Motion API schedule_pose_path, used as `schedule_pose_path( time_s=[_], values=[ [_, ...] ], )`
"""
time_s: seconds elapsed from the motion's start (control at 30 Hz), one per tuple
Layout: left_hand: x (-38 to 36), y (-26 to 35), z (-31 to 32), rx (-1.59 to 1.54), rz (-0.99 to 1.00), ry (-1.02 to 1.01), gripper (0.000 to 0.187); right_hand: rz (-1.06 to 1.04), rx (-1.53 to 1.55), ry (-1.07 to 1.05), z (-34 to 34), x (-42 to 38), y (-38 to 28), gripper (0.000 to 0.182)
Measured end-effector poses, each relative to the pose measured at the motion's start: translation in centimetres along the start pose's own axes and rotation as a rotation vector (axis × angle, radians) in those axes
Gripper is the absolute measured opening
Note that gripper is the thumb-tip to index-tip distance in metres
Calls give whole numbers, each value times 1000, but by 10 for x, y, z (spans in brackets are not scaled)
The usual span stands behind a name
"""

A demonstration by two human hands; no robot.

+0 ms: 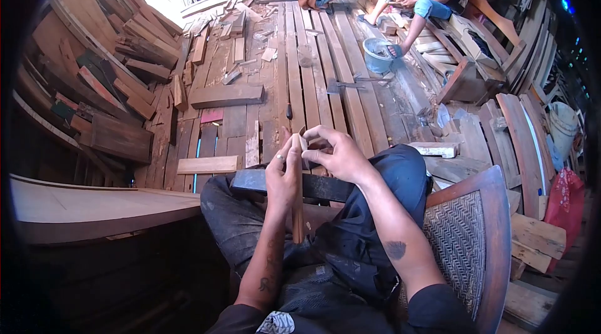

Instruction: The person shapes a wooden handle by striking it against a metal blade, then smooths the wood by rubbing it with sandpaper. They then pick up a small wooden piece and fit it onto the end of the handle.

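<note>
My left hand [285, 174] is closed around a slim wooden strip [298, 218], which stands roughly upright with its lower end over my lap. At the strip's upper tip, the fingers of my right hand [338, 155] are curled in a pinch. Something small and pale shows between those fingertips, and I cannot make out what it is. Below both hands, a dark bar [256, 182] lies across in front of my crossed legs. A thin tool with a dark handle [289, 110] rests on the floor just beyond my hands.
A thick wooden block [227, 96] and a hatchet-like tool [341, 87] lie on the plank floor. Farther off stands a bucket [377, 55], near two seated people. Stacked boards [131, 52] line the left; a woven chair panel [460, 240] is at my right.
</note>
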State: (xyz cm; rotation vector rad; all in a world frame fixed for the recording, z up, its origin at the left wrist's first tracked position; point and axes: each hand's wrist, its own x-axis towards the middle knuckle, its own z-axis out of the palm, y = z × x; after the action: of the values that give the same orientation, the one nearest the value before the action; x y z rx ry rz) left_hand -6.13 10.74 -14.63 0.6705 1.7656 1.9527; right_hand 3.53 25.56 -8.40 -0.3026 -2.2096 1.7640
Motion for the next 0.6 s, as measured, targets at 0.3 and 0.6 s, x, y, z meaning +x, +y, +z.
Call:
schedule_pose_path(
  time_s=[0.3,0.6],
  values=[
    [1,-11,-2,200,157,10,44,-23,-35,32,-1,2,2,31],
    [3,-14,-1,109,130,5,43,-17,-141,84,-1,2,0,37]
  ],
)
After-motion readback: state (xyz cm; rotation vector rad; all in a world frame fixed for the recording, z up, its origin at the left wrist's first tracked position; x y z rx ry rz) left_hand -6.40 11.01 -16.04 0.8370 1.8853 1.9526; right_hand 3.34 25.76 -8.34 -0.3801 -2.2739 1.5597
